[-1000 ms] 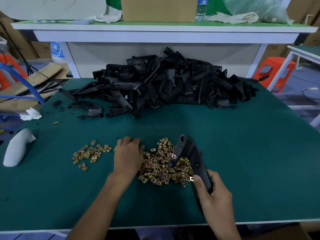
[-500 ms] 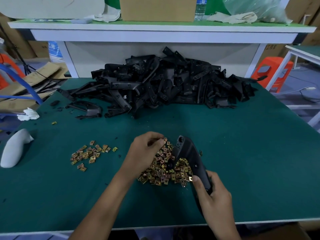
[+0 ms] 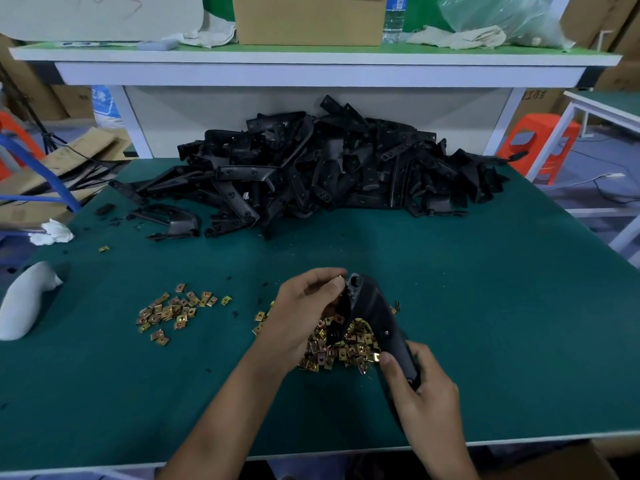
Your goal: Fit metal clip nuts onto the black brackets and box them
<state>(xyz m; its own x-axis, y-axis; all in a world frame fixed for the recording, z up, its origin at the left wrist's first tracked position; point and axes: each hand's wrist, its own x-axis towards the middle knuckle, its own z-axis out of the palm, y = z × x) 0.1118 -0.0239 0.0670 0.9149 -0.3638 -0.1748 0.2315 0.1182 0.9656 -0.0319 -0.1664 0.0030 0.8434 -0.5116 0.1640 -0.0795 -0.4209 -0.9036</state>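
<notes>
Near the front edge of the green table (image 3: 485, 306), a black bracket (image 3: 374, 310) is held at a slant, its near end low and its rounded far end raised. The near end is gripped by the right hand (image 3: 426, 393), the fingers being curled round it and the thumb laid along its side. At the far end a single clip nut (image 3: 341, 281) is pinched between the thumb and curled fingers of the left hand (image 3: 304, 313) and is held against the bracket's tip; whether it is already seated cannot be told.

Beneath the bracket and both hands, a larger heap of clip nuts (image 3: 343, 351) is spread on the table. A smaller scatter of clip nuts (image 3: 176, 311) is seen to its left, well apart from it, and one stray nut (image 3: 104, 249) lies farther back near the left edge. Along the far side of the table a pile of black brackets (image 3: 318, 171) is heaped, with a few lying loose at its left end.

A white moulded object (image 3: 24, 299) is laid at the table's left edge, and a crumpled white tissue (image 3: 52, 232) is seen behind it. On the raised shelf (image 3: 311, 58) beyond the pile, a cardboard box (image 3: 310, 19) and a water bottle (image 3: 394, 19) are placed side by side. An orange stool (image 3: 540, 147) is seen on the floor to the right.
</notes>
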